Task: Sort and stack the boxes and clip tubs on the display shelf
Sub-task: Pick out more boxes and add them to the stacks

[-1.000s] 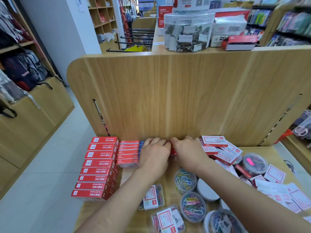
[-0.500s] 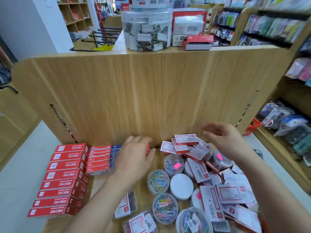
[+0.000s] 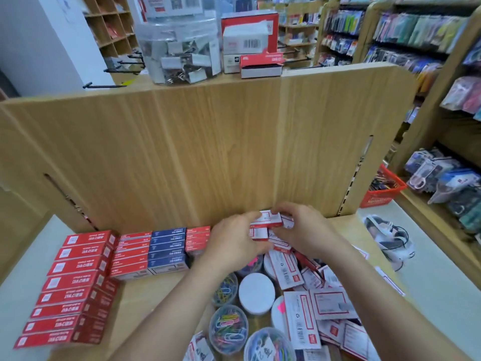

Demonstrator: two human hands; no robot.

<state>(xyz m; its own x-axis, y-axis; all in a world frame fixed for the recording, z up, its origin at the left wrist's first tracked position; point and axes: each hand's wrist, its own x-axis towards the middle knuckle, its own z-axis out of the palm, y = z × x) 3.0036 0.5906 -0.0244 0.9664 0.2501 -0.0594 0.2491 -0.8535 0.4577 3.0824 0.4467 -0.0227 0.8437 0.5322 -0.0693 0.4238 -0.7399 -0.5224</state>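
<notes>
a small red and white box [image 3: 269, 219] is pinched by the left hand [image 3: 234, 243] and the right hand [image 3: 307, 230] at the back of the shelf [image 3: 145, 295]. red boxes [image 3: 78, 282] are stacked on the left. clip tubs [image 3: 229, 330] are seen in front.

1. A red basket [image 3: 377, 200] is seen low at the right.
2. A clear bag [image 3: 387, 238] with dark and white contents is laid on the pale floor [image 3: 442, 282] near it.
3. Packaged goods [image 3: 442, 178] are displayed on side shelves.
4. Wooden cubbyholes [image 3: 112, 29] are seen far left, with black hooks [image 3: 130, 63] below.
</notes>
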